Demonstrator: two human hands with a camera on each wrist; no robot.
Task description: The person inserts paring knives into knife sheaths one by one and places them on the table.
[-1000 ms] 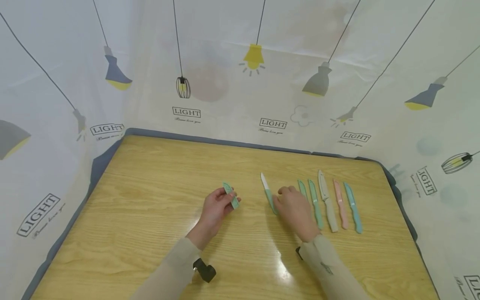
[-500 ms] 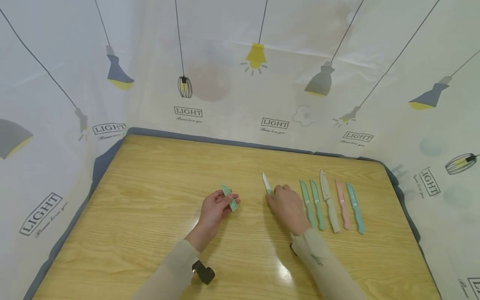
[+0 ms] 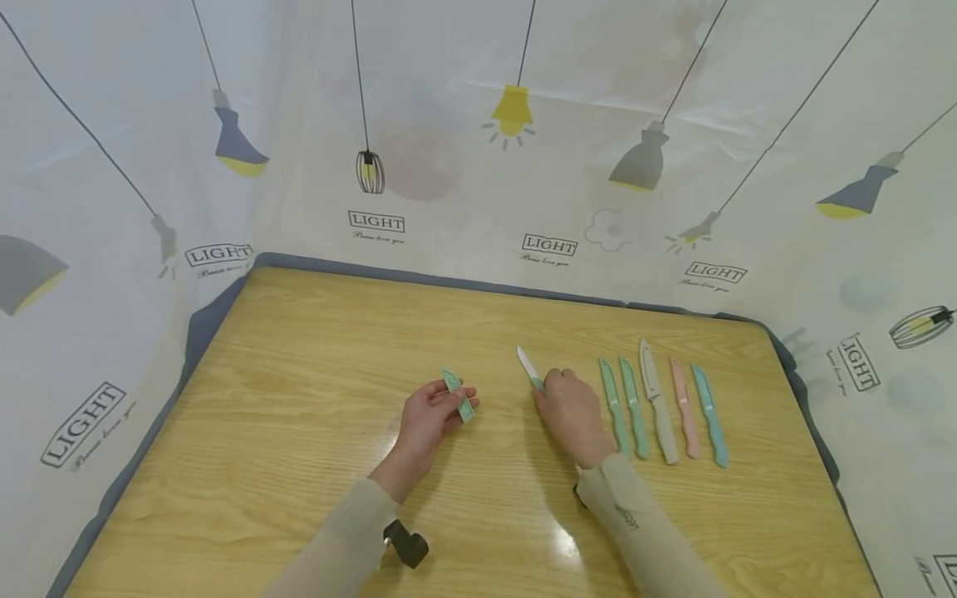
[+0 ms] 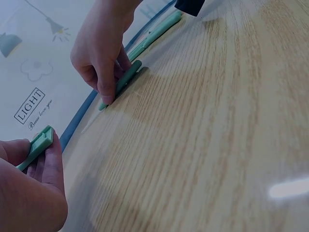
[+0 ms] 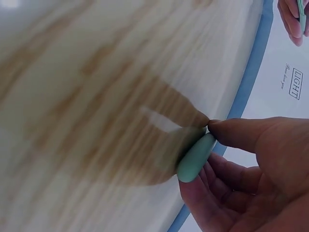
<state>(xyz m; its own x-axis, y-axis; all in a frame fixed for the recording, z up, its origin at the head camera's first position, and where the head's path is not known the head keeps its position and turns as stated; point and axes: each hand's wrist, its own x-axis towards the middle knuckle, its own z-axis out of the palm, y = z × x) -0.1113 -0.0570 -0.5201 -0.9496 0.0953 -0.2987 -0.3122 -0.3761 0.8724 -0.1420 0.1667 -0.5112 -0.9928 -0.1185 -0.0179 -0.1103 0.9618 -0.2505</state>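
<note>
My left hand holds a small green knife sheath between thumb and fingers, above the middle of the table. In the left wrist view the sheath shows its hollow end. To the right, my right hand pinches the green handle of a paring knife, its pale bare blade pointing away and to the left. The left wrist view has this knife's handle low over the wood, thumb and fingers on either side. The handle's rounded butt faces the right wrist camera.
Right of my right hand lies a row of sheathed knives: two green knives, a longer beige knife, a pink knife and a blue knife. A lamp-printed curtain surrounds the wooden table.
My right hand has shifted left from beside the paring knife and now grips its handle; the blade tip has swung slightly left. My left hand keeps the sheath almost still.
</note>
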